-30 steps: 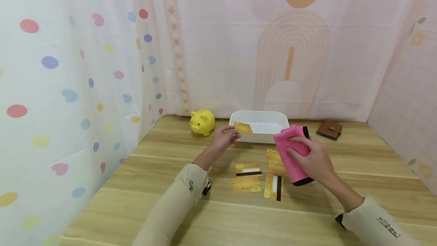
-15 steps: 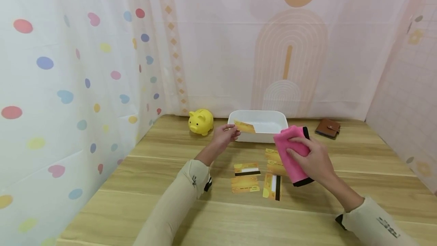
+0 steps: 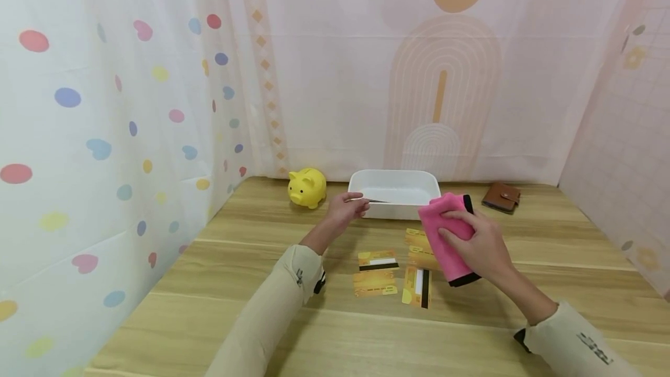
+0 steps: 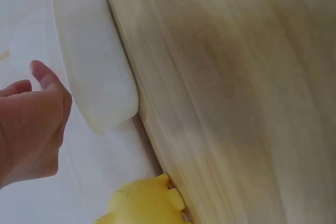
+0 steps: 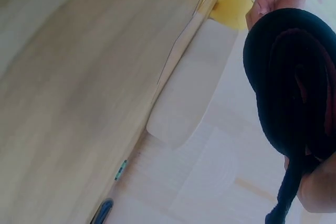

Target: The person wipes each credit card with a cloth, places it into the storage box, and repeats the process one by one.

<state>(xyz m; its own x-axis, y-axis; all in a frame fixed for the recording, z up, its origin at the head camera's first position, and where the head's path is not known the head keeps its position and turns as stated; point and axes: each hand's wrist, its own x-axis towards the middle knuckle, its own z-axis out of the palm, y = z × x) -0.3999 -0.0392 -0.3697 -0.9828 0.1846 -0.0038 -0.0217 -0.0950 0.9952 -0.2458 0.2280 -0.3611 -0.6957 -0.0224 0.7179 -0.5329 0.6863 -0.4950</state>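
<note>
My left hand (image 3: 348,209) pinches a card seen nearly edge-on, a thin dark line (image 3: 378,201) across the front rim of a white plastic bin (image 3: 403,212). In the left wrist view the hand (image 4: 37,124) hides the card. My right hand (image 3: 484,243) grips a folded pink cloth (image 3: 445,231) with black edging, thumb and fingers on its near side. From the right wrist the cloth (image 5: 283,87) shows its dark rolled end. Several yellow-orange bank cards lie below: one pair (image 3: 376,283) at left, an upright one (image 3: 417,287), and others (image 3: 419,256) partly behind the cloth.
A yellow piggy bank (image 3: 307,189) stands left of the bin. At the back right lies a brown snap wallet (image 3: 501,198). Patterned curtains (image 3: 335,74) close off the back and sides of the wooden table (image 3: 366,342).
The card in my left hand has turned from showing its orange face to nearly edge-on. My right hand and the cloth keep their place; the view shifts slightly.
</note>
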